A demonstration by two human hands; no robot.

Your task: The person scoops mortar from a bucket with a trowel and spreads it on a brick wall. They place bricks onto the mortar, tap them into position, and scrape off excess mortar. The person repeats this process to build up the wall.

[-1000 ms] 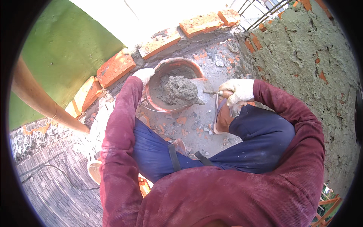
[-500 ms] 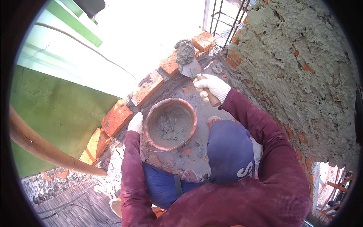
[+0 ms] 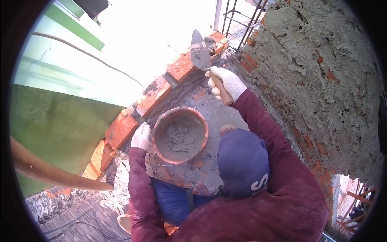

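Observation:
My right hand (image 3: 226,83), in a white work glove, is closed round the wooden handle of a trowel (image 3: 200,51). Its grey-smeared blade points away from me over the brick row, beside the far-right brick (image 3: 218,40). Some grey mortar (image 3: 209,42) shows at that brick, next to the blade. My left hand (image 3: 140,136), also gloved, rests with its fingers stretched forward on the wall edge, between a brick (image 3: 121,128) and the bucket. The round bucket (image 3: 207,135) with a reddish rim stands in front of me, partly filled with wet mortar (image 3: 180,137).
More orange bricks (image 3: 154,97) curve along the wall top. A rough mortared brick wall (image 3: 318,80) rises at the right, with steel rebar (image 3: 238,22) beyond it. A bamboo pole (image 3: 52,169) leans at the left before a green wall (image 3: 60,125).
The lump of mortar has gone from the trowel blade. The right hand has shifted slightly, and the blade has swung forward. My left hand has moved slightly left and down in the picture.

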